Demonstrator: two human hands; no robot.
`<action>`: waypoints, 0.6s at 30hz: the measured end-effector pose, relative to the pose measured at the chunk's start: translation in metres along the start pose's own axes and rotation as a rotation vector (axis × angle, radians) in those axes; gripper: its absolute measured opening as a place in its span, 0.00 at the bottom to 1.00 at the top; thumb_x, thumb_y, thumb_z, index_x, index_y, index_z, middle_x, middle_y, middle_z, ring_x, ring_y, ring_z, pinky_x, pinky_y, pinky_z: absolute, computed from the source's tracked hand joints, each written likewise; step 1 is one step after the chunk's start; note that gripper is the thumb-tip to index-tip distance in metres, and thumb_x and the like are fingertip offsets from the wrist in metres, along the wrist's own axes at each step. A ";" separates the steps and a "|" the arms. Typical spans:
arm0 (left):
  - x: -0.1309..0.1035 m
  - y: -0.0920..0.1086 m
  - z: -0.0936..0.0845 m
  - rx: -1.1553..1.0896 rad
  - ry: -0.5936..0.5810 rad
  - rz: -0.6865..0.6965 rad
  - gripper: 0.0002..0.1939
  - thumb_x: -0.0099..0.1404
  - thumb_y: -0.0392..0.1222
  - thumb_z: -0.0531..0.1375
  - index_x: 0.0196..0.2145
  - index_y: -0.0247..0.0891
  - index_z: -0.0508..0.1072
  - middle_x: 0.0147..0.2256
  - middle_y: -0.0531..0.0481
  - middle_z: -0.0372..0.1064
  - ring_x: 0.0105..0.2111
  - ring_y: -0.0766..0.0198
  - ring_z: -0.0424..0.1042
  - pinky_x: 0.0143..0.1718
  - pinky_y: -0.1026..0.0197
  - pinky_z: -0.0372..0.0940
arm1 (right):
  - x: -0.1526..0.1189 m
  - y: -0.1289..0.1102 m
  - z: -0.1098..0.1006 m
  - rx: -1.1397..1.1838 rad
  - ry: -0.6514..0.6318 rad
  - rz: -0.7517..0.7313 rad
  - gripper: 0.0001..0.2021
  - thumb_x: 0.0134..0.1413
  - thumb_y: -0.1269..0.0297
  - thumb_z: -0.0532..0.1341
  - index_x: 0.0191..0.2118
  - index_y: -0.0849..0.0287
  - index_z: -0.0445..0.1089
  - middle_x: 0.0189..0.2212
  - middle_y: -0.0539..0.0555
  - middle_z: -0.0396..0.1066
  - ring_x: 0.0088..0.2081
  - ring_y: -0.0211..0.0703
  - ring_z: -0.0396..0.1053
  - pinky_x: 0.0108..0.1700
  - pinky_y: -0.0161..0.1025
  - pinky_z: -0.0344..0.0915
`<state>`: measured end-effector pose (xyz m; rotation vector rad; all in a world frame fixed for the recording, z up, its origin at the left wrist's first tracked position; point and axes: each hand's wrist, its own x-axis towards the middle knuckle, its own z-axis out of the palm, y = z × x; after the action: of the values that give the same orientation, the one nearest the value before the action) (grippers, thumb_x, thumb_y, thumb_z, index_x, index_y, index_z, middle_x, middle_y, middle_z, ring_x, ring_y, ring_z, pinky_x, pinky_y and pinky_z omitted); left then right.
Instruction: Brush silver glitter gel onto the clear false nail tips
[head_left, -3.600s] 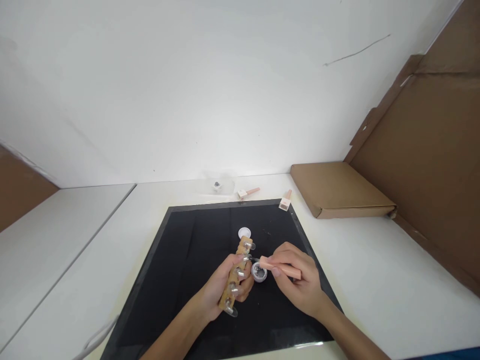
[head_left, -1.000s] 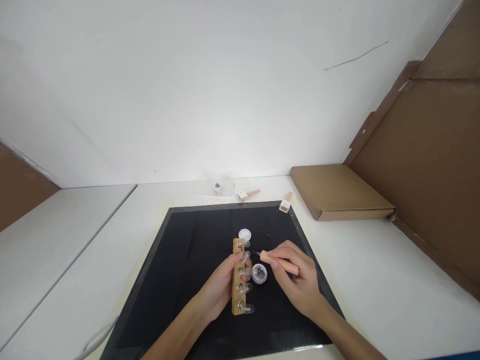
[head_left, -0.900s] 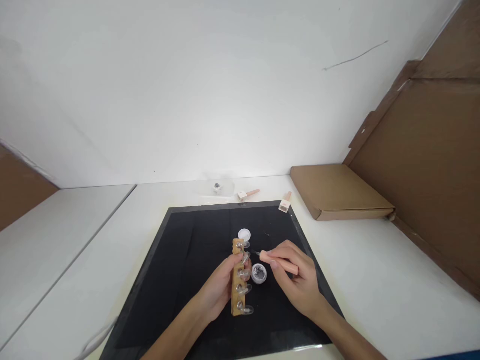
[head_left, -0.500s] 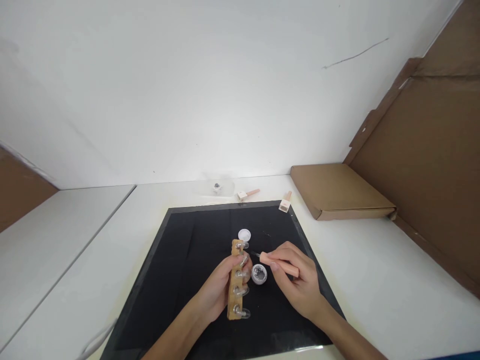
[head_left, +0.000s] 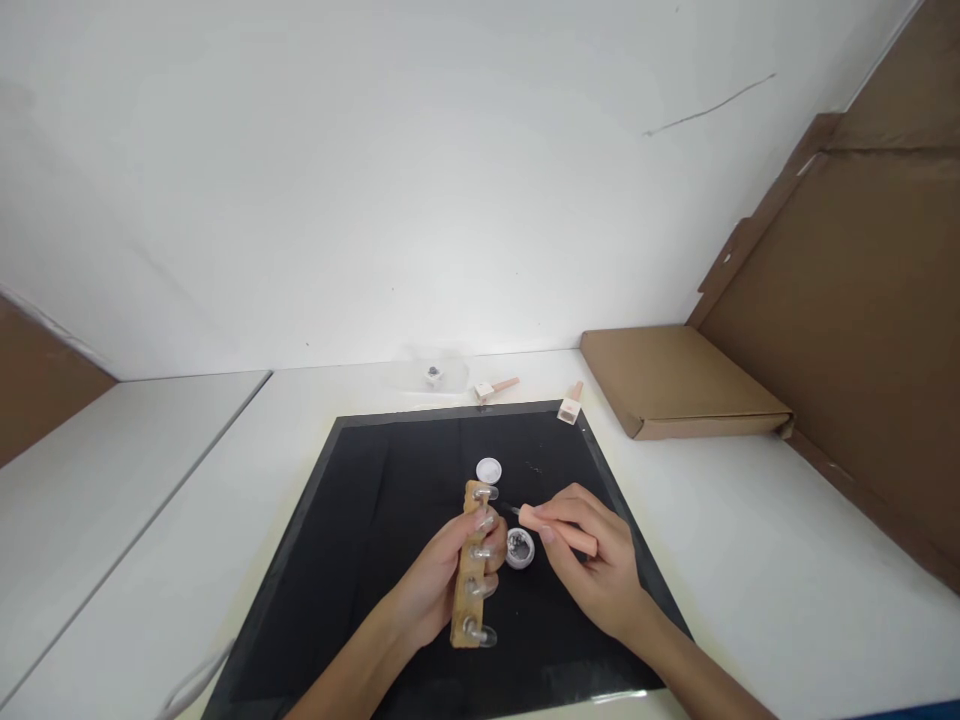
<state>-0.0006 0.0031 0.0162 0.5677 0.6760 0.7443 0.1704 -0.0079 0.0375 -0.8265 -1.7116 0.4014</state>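
My left hand (head_left: 439, 565) is closed around a wooden nail-tip stand (head_left: 469, 590), a narrow bar with several clear false nails (head_left: 484, 635) along it. Between the fingers and thumb of my right hand (head_left: 596, 550) is a nail polish brush (head_left: 566, 530) with a peach handle. Its dark bristle tip (head_left: 507, 508) points left, close beside the upper nails; whether it touches one I cannot tell. Just below the brush sits a small open jar (head_left: 520, 548) holding silvery flakes. A round white lid (head_left: 489, 470) lies beyond the stand's upper end.
A black mat (head_left: 337, 560) covers the work area. Behind it are a clear tray (head_left: 409, 378) with a small jar (head_left: 433, 374) and two peach-handled polish bottles (head_left: 485, 391). To the right lies a flat cardboard box (head_left: 690, 385), and a white cable (head_left: 196, 682) runs at lower left.
The stand has tilted slightly in my left hand, its lower end shifting left and down. My right hand and the brush have hardly moved.
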 end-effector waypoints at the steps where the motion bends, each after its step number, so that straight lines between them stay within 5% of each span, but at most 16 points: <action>1: 0.000 0.000 0.000 0.003 -0.003 -0.002 0.16 0.60 0.46 0.58 0.21 0.36 0.59 0.20 0.58 0.47 0.19 0.72 0.43 0.18 0.70 0.45 | 0.000 0.000 0.000 0.003 0.003 -0.003 0.08 0.53 0.76 0.57 0.34 0.58 0.71 0.24 0.53 0.72 0.24 0.40 0.68 0.24 0.36 0.66; 18: -0.002 0.000 0.001 -0.002 -0.024 0.007 0.14 0.61 0.42 0.55 0.21 0.37 0.58 0.19 0.58 0.48 0.18 0.72 0.42 0.18 0.69 0.43 | -0.001 0.000 0.001 0.008 0.014 -0.019 0.08 0.52 0.78 0.57 0.34 0.60 0.70 0.24 0.53 0.70 0.24 0.38 0.67 0.25 0.34 0.66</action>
<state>-0.0004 0.0013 0.0172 0.5759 0.6514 0.7434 0.1701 -0.0079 0.0367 -0.8044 -1.7027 0.3885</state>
